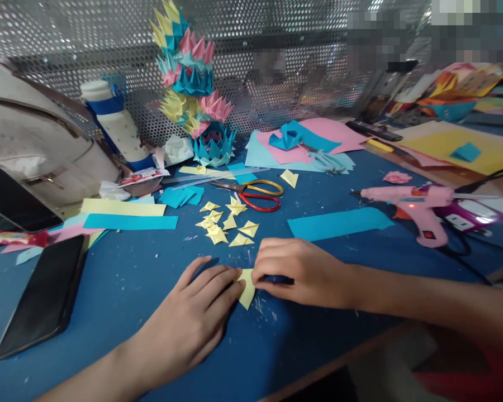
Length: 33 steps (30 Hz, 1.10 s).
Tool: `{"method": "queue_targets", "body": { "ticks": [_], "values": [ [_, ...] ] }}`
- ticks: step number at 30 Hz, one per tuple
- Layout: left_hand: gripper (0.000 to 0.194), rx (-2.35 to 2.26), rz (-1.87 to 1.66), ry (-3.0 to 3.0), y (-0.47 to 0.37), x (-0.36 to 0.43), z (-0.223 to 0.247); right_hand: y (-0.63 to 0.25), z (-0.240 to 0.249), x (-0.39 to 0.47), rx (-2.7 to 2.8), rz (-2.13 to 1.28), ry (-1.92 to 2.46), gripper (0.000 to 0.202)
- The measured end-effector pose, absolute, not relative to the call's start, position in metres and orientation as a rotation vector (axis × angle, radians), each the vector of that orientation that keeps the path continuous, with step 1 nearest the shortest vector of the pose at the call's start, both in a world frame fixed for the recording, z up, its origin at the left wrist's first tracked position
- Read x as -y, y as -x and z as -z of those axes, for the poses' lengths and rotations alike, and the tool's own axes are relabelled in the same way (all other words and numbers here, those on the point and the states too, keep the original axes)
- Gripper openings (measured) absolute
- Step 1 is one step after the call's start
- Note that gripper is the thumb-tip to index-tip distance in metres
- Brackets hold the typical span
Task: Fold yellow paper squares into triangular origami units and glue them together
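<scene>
A small folded piece of yellow paper (247,290) is held low over the blue table, between my two hands. My left hand (199,312) has its thumb and index finger closed at the paper's left edge, with the other fingers stretched forward. On the right side, my right hand (304,273) pinches the paper's edge, its fingers curled; the fingertips are partly hidden. Just beyond lie several folded yellow paper pieces (217,233) in a loose group. Behind them rest scissors (260,194) with one yellow and one red handle loop.
A pink glue gun (421,204) and a blue paper strip (339,223) lie to the right. Two phones, one a dark phone (44,296), are at left. A tall folded-paper tower (201,84), a bottle (119,125) and a bag (37,134) stand behind.
</scene>
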<state>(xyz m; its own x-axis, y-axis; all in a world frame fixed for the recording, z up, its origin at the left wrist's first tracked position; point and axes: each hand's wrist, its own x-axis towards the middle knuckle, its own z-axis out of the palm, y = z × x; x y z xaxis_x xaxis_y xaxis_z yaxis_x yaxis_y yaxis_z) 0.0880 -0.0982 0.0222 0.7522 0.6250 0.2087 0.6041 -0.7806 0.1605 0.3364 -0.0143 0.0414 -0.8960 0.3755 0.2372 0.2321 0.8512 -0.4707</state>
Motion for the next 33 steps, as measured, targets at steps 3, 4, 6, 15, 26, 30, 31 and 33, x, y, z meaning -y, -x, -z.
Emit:
{"method": "queue_targets", "body": {
  "ticks": [3, 4, 6, 15, 26, 30, 31, 33],
  "values": [
    [0.044, -1.029, -0.394, -2.868, -0.089, 0.098, -0.023, -0.334, -0.044, 0.007, 2.664, -0.709, 0.471, 0.01],
    [0.043, -1.034, -0.396, -2.871, -0.089, 0.098, -0.024, -0.333, -0.045, 0.004, 2.657, -0.714, 0.476, 0.008],
    [0.043, -1.045, -0.408, -2.876, -0.09, 0.097, -0.026, -0.331, -0.044, 0.0, 2.656, -0.697, 0.486, 0.006],
    [0.04, -1.038, -0.482, -2.927, -0.092, 0.098, -0.026, -0.324, -0.035, -0.006, 2.559, -0.715, 0.543, 0.006],
    [0.04, -1.076, -0.511, -2.964, -0.092, 0.094, -0.014, -0.337, -0.023, -0.014, 2.578, -0.744, 0.254, 0.01],
    [0.04, -1.078, -0.522, -2.965, -0.091, 0.093, -0.012, -0.34, -0.025, -0.012, 2.639, -0.667, 0.235, 0.015],
    [0.04, -1.077, -0.512, -2.964, -0.091, 0.093, -0.012, -0.34, -0.025, -0.012, 2.648, -0.649, 0.232, 0.016],
    [0.041, -1.078, -0.491, -2.966, -0.092, 0.093, -0.012, -0.34, -0.026, -0.012, 2.659, -0.617, 0.227, 0.016]
  ]
}}
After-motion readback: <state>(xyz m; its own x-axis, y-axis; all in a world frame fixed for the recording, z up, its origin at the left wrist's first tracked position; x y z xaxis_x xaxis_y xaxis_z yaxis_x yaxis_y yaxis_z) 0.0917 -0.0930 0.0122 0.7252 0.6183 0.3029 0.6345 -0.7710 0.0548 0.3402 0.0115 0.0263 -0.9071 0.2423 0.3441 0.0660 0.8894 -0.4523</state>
